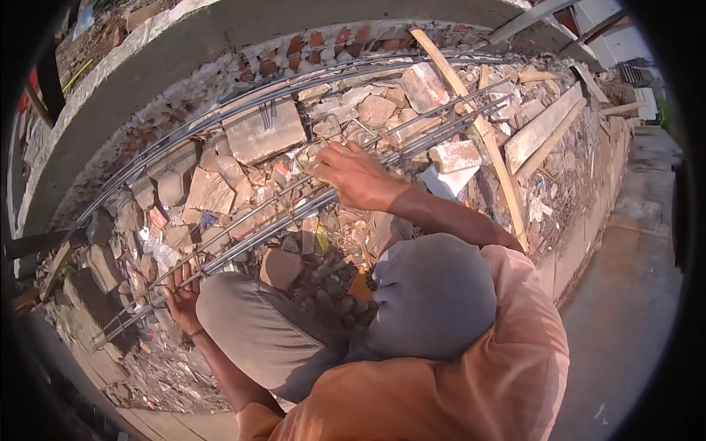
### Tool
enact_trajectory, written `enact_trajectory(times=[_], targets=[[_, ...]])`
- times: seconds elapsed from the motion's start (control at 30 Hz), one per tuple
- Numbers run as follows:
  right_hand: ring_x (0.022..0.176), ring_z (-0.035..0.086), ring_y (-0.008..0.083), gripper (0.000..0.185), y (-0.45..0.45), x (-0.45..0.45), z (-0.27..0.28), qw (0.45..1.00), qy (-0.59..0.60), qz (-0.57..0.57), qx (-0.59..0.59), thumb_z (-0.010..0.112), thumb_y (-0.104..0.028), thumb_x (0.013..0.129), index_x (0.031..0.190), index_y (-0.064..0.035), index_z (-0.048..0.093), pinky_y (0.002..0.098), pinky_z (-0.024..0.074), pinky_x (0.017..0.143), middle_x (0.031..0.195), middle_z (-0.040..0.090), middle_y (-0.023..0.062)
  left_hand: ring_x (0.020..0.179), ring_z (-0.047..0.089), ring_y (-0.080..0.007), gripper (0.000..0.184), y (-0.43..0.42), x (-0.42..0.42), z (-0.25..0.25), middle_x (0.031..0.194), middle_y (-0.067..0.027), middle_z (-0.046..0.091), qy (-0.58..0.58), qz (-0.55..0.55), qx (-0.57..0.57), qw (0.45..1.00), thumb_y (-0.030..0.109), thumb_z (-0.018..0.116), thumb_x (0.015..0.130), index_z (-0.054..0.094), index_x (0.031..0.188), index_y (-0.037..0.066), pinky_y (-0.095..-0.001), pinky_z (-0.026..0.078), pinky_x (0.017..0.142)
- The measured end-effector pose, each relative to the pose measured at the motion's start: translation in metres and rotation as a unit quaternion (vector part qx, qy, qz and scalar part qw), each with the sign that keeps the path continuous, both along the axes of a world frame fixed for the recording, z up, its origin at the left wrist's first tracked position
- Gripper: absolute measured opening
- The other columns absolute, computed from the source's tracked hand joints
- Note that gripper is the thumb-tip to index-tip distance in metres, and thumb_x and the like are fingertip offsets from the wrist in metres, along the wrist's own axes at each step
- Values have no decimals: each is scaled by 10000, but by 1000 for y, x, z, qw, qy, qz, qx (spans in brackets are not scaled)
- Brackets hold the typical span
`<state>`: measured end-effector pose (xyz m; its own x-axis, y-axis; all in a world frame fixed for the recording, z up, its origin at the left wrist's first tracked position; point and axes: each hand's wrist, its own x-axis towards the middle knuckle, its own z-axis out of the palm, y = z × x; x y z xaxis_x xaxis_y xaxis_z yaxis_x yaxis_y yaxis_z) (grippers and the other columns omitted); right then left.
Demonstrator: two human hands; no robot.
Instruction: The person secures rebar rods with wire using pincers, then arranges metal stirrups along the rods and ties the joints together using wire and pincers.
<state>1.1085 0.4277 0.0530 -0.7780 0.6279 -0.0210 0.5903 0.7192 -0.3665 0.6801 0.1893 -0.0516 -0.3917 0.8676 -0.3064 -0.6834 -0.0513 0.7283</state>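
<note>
A bundle of long steel rods [294, 214] runs slantwise over the rubble in front of my knees, with thin wire rings around it. On the left, my left hand [182, 300] touches the rods near their lower end, its fingers apart and partly behind them. Farther right, my right hand [351, 173] is closed over the upper rod, next to a tangle of thin wire; what its fingertips grip is hidden beneath the hand. More long rods [176, 134] lie along the wall behind.
Broken concrete and bricks [265, 132] cover the ground. A long wooden strip [482, 132] crosses the rods on the right, near a wide plank [544, 128]. A concrete beam [147, 70] curves along the back. A paved path [632, 272] lies at right.
</note>
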Motion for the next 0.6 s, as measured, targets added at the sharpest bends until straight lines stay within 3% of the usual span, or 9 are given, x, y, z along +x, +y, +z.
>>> enact_trajectory(times=[0.03, 0.1, 0.23, 0.37, 0.6], targets=[[1096, 489, 260, 504, -1, 1, -6, 1000, 13, -13, 4, 573, 28, 701, 1195, -70, 593, 403, 380, 911, 1093, 531, 97, 1301, 424, -338, 565, -3, 17, 14, 1412, -229, 417, 88, 18, -49, 995, 332, 490, 969, 370, 1395, -20, -455, 322, 1108], [1107, 481, 254, 465, 0, 0, -15, 1000, 24, -17, -5, 568, 25, 719, 1174, -62, 606, 406, 373, 918, 1091, 529, 94, 1262, 459, -351, 624, -30, 6, -13, 1379, -234, 451, 201, 13, -119, 972, 309, 587, 909, 373, 1389, -27, -460, 300, 1113], [1106, 476, 254, 435, 0, -2, -21, 999, 14, -19, -42, 561, 25, 733, 1156, -58, 618, 411, 365, 923, 1098, 528, 90, 1261, 459, -352, 628, -37, 23, -37, 1377, -234, 452, 443, 9, -238, 864, 309, 591, 905, 374, 1388, -27, -461, 298, 1114], [1090, 479, 254, 446, 2, -1, -28, 999, 23, -19, -30, 556, 33, 730, 1163, -58, 617, 408, 362, 921, 1096, 529, 86, 1261, 458, -354, 632, -34, 29, -44, 1375, -235, 454, 527, 8, -259, 810, 310, 596, 901, 375, 1387, -27, -461, 297, 1114], [1087, 473, 255, 491, 5, -1, -43, 998, 26, -19, -55, 548, 57, 718, 1191, -58, 609, 408, 359, 925, 1110, 523, 86, 1259, 458, -355, 639, -21, 33, -47, 1371, -235, 456, 577, 1, -264, 773, 311, 603, 893, 377, 1385, -27, -462, 294, 1115]])
